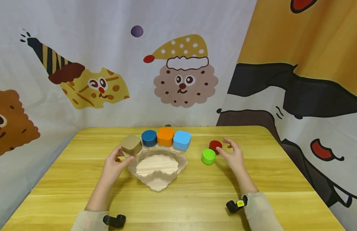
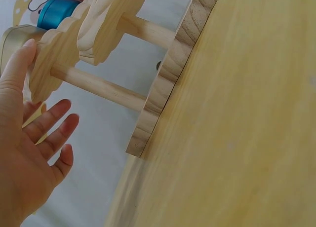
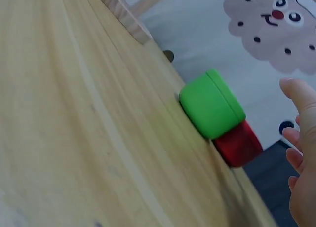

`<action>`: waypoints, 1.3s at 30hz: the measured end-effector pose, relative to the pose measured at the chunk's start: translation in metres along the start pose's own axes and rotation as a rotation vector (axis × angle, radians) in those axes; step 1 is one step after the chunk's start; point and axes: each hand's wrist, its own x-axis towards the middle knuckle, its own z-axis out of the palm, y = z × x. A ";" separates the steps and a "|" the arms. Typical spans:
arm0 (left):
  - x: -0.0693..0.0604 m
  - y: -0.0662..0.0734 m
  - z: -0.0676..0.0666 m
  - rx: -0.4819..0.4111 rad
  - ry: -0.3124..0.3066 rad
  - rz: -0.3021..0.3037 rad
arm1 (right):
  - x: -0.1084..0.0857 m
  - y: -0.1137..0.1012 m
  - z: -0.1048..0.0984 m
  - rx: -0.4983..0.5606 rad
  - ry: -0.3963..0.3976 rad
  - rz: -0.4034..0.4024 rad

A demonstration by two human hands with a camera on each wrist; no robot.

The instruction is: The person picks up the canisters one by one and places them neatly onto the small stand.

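Watching two hands among six coloured tins

From my remote seat I see a person's left hand [image 1: 116, 160] at the far-left end of a tiered wooden stand [image 1: 158, 185], its thumb and fingers around the corner where a tan tin [image 1: 131, 144] sits. On the left wrist view the thumb overlaps both the tan tin and the scalloped upper ledge [image 2: 47, 71], while the other fingers hang loosely bent below; I cannot tell whether the grip is clamped on either.

The tan tin stands upright on the ledge. To its right, in a row along the far side, I count a round dark blue tin [image 1: 149, 138], a squarish orange tin [image 1: 165, 136] and a squarish light blue tin [image 1: 182, 140]. Nearer than that row lies a bare, scalloped middle platform [image 1: 156, 164], and a round post [image 2: 98, 88] joins the upper ledge to the base.

Right of the stand, well apart from it, a red tin [image 1: 214, 145] and a green tin [image 1: 208, 156] stand on the wooden table [image 1: 195, 205], the green one nearer and slightly left. The right hand [image 1: 233, 155] hangs just beside the red tin, thumb and fingers apart, holding nothing. Beyond the table's far edge I see a cartoon-printed cloth [image 1: 109, 38].
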 end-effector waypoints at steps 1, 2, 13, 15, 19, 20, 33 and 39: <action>0.000 0.000 0.000 0.000 0.001 0.003 | 0.001 0.002 -0.001 0.004 -0.002 0.009; 0.000 0.000 0.000 -0.001 0.001 0.004 | 0.001 0.005 -0.001 0.011 -0.002 0.017; 0.000 -0.001 0.000 0.000 0.001 -0.001 | 0.012 0.034 -0.004 -0.005 -0.083 0.032; 0.000 -0.001 0.000 0.004 0.002 0.000 | 0.015 0.037 -0.004 -0.019 -0.112 0.032; -0.001 -0.001 -0.001 0.011 0.007 -0.003 | 0.018 0.039 -0.004 -0.030 -0.163 0.040; -0.001 -0.001 -0.001 0.013 0.008 -0.004 | 0.019 0.039 -0.003 -0.030 -0.174 0.040; 0.006 -0.027 0.003 -0.004 0.005 0.003 | 0.023 0.041 -0.003 -0.057 -0.236 0.022; 0.009 -0.040 0.004 -0.005 0.015 -0.003 | 0.024 0.042 -0.002 -0.080 -0.255 0.013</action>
